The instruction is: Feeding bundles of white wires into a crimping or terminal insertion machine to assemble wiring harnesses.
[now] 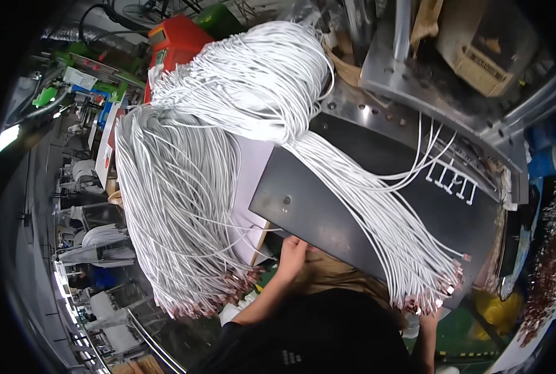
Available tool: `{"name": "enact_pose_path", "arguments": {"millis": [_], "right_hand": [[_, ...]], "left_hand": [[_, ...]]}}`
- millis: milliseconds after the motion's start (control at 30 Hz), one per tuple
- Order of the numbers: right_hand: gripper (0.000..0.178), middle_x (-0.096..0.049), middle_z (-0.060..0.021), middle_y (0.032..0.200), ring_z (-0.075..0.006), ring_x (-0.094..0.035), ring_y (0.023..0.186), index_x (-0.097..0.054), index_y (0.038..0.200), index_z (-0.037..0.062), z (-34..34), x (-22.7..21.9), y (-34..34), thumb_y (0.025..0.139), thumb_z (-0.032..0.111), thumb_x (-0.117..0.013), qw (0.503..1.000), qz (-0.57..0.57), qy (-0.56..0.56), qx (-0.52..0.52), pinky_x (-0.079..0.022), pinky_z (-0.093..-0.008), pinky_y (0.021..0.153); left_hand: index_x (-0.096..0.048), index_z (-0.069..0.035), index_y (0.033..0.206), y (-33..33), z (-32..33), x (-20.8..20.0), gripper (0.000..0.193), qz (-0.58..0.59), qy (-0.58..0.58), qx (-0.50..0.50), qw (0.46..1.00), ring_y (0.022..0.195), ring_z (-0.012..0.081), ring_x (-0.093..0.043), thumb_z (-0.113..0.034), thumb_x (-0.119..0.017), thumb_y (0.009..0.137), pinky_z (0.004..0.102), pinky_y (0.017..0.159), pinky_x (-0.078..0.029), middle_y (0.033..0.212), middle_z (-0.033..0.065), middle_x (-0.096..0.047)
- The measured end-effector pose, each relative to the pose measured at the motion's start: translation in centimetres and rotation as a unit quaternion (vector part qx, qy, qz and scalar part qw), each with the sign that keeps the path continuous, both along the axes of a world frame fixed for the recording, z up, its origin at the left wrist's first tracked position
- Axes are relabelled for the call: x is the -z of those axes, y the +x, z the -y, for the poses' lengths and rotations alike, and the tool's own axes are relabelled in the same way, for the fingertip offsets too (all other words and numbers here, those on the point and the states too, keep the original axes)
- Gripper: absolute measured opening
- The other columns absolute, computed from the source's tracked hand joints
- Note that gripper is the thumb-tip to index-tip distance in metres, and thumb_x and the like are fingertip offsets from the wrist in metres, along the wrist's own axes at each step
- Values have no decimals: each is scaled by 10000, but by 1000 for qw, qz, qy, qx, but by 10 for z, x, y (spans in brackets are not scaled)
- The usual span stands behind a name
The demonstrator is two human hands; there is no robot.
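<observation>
Apparently left hand [294,254] curled at counter [318,215] edge, hold unclear; right hand [430,319] near white cable bundle [371,199], mostly hidden, grip untellable. Best draw strands singly, without tugging.

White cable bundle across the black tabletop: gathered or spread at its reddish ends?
Spread: the white cable bundle is narrow by the upper heap and widens toward its reddish ends.
</observation>
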State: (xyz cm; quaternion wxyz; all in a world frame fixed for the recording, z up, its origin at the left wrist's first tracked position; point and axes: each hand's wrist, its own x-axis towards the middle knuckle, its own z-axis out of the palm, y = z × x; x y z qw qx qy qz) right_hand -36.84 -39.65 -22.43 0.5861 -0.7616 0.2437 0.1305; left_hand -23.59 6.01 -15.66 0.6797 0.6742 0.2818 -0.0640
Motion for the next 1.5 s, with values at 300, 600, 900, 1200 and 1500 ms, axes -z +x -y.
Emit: {"name": "enact_pose_path", "arguments": {"millis": [300,600,900,1200,1500], "right_hand": [[334,-664,-105,1226,-193,-645,1052,-628,1250,-6,-31,-31,36,919,33,-592,994,105,4,-21,-495,-357,940],[362,-726,-132,840,-213,-689,720,-688,1016,-66,73,-149,94,990,250,-515,984,-6,128,-126,-546,-309,671],[247,-603,-122,1343,-331,-504,1281,-741,1061,46,-72,-217,262,972,191,-562,789,457,-330,-247,-290,-424,1136],[326,-735,-110,899,-168,-676,844,-744,853,7,38,-241,144,999,238,-566,957,180,-46,-222,-507,-291,774],[324,-709,-58,763,-108,-641,686,-756,893,38,118,83,-17,871,347,-663,907,-313,-36,-280,-513,-277,635]], "left_hand": [[-671,28,844,8,9,6,281,7,-53,-23,998,692,151,-668,-147,-524,1006,266,697,-531,760,91,-701],[-608,22,1057,-5,49,-58,319,366,232,135,891,730,181,-601,-221,-726,887,329,720,-479,927,117,-683],[-508,-38,1381,122,182,-133,734,436,476,496,580,1368,339,-415,-542,-641,864,521,1130,-310,1440,166,-489],[-605,-41,1267,197,45,-157,326,233,595,522,566,1167,395,-576,-195,-475,1012,432,1086,-392,1208,209,-645],[-678,12,1015,232,34,-183,231,163,540,529,634,931,354,-637,-185,-570,960,414,803,-478,985,190,-684]]}}
